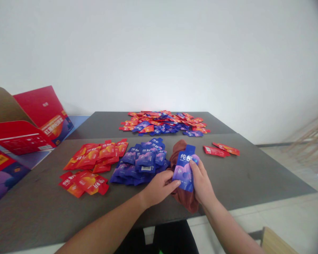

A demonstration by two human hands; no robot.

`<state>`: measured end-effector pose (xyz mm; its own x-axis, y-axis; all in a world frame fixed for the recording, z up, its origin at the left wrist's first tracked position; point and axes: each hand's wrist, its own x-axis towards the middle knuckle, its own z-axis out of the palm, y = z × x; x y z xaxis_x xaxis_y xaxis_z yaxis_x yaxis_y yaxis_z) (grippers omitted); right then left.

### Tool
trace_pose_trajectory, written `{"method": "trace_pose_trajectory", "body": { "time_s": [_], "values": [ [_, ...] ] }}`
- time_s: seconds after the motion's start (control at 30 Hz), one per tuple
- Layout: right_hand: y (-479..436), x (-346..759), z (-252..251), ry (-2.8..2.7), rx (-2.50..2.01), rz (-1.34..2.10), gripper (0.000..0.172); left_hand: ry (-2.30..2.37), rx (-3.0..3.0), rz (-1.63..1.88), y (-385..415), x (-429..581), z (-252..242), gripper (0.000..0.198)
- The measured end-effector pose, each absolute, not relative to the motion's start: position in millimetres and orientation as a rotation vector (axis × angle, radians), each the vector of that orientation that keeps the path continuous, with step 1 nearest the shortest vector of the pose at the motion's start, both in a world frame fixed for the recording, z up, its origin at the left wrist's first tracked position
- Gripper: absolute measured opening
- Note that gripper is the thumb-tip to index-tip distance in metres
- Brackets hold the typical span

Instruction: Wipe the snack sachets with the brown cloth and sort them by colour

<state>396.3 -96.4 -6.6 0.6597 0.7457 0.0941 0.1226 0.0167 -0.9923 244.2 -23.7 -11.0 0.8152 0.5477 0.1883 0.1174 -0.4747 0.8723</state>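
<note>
Both my hands are at the middle of the table. My right hand [201, 182] pinches the upper right of a blue foil sachet [183, 170] with white characters, and the fingertips of my left hand [159, 188] press its left edge. Under the hands lies a crumpled brown cloth [191, 201]. Just left of them is a heap of blue sachets [139, 164], with red sachets [95, 157] beyond it. Another red group [83, 183] lies nearer me. Two loose red sachets [221, 150] lie to the right.
A large mixed red and blue sachet pile [161, 122] lies on the far grey table [217, 123]. Flattened red cartons [23, 121] stand at the left. The near grey table's edge [254, 208] runs in front, and a wooden chair back [277, 242] shows at lower right.
</note>
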Motion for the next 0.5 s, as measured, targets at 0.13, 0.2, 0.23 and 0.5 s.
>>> {"method": "trace_pose_trajectory", "body": {
  "time_s": [0.13,0.2,0.23,0.5],
  "values": [
    [-89.4,398.3,-1.2,-0.785,-1.37,0.711,0.049,0.521,2.069,0.579,-25.0,242.9,-4.8,0.028],
    [-86.0,408.6,0.9,-0.812,-1.396,0.641,0.049,0.584,2.044,0.6,-25.9,241.7,-2.7,0.033],
    [-85.6,414.8,1.8,-0.811,-1.436,0.562,0.048,0.6,2.007,0.602,-26.2,241.4,-2.3,0.035],
    [-119.7,397.6,6.8,-1.14,-1.616,-0.24,0.053,0.571,1.544,0.729,-27.0,246.6,-12.6,0.026]
  ]
}}
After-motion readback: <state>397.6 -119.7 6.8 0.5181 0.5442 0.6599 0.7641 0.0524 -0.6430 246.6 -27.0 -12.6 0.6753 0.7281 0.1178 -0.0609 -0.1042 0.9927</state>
